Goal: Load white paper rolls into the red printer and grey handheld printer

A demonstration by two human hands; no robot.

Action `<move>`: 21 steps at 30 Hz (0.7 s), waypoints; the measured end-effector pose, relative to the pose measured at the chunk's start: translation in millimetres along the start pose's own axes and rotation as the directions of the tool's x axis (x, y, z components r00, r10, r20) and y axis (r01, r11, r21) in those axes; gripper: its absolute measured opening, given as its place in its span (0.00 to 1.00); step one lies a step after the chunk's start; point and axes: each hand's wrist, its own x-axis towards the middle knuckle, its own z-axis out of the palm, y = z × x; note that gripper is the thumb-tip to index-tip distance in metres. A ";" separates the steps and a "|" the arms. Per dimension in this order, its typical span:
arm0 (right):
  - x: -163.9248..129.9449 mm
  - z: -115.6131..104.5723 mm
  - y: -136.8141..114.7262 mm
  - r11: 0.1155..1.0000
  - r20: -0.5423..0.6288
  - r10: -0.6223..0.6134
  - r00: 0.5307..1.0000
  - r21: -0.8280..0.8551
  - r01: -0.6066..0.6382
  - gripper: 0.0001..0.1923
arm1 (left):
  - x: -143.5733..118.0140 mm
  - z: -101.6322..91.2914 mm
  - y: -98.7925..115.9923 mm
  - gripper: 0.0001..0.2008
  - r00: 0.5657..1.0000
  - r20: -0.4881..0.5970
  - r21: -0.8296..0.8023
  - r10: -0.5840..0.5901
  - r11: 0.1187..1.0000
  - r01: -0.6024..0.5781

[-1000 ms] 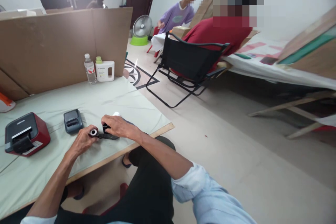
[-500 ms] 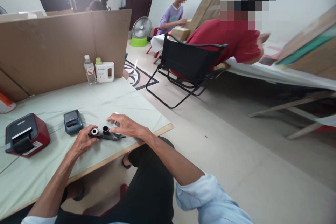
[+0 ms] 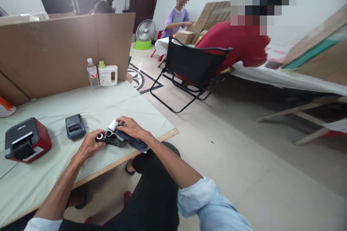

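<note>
At the left of the table, a red-and-black device (image 3: 28, 140) stood clear of the work, its slotted face turned toward the person, presumably for easy reach. Beside it sat a small grey device (image 3: 75, 127), near the left hand (image 3: 90, 143). That hand's fingers were curled around a black roll (image 3: 100, 136) with a white core, on the cloth-covered table near its front edge; the grip appeared meant to steady it. Behind, a water bottle (image 3: 93, 74) and a white jug (image 3: 107, 75) stood against the cardboard panel (image 3: 67, 48), apparently out of the way.

Just right of the black roll was a ring-shaped dark part (image 3: 108, 134), from which a dark strip (image 3: 116, 142) ran rightward. A white roll (image 3: 113, 125) lay behind it. The right hand (image 3: 131, 129) had bent fingers at that roll's right end; whether they gripped it could not be determined. A dark sheet (image 3: 137, 144) lay below this hand, reaching toward the table edge.
</note>
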 end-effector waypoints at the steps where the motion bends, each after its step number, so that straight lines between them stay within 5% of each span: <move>1: 2.3 0.1 -0.7 1.000 0.001 0.009 1.000 -0.007 -0.009 0.24 | 0.2 0.2 0.1 0.19 1.000 0.002 -0.001 0.003 1.000 -0.003; 4: 11.6 0.0 -3.5 0.996 0.028 0.020 0.999 -0.091 -0.017 0.30 | 0.4 1.2 -3.4 0.20 1.000 0.000 -0.007 -0.001 1.000 0.001; 8: 22.3 4.1 -11.0 0.970 0.093 -0.039 0.995 -0.237 0.060 0.20 | 0.5 3.4 -11.3 0.21 1.000 -0.013 -0.019 -0.008 1.000 0.008; 15: 18.2 3.4 -25.9 0.982 0.078 -0.003 0.997 -0.187 0.018 0.18 | 1.4 4.7 -11.1 0.20 1.000 -0.008 -0.005 0.020 1.000 -0.020; 21: 11.1 -4.6 -37.1 0.909 0.133 -0.250 0.959 -0.308 0.279 0.20 | 1.5 6.9 -12.0 0.21 1.000 -0.021 -0.022 0.014 1.000 -0.014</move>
